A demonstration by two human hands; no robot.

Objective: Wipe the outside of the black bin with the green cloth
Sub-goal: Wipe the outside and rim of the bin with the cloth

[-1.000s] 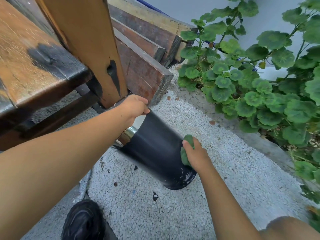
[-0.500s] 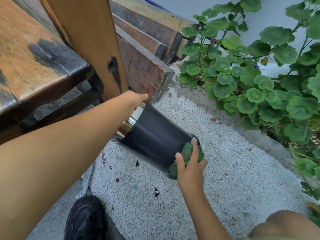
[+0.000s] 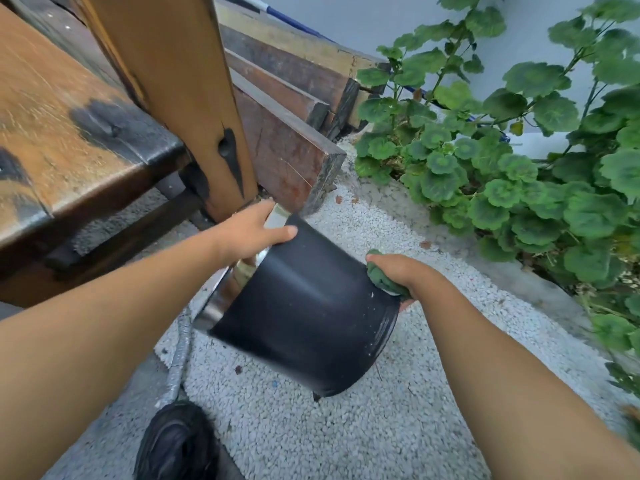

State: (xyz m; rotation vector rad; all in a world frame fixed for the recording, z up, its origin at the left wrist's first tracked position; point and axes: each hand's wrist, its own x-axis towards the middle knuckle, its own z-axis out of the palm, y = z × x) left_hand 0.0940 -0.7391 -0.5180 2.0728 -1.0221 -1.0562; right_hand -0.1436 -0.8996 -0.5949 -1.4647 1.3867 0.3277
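Left hand [image 3: 252, 233]: grips the silver rim [image 3: 221, 299], centre of frame, to tilt the black bin [image 3: 304, 306] and expose its wall.
Right hand [image 3: 405, 275]: clutches the green cloth [image 3: 379, 278], pressed against that wall.

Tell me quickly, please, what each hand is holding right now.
Left hand: grips the rim of the bin.
Right hand: presses the cloth against the bin.
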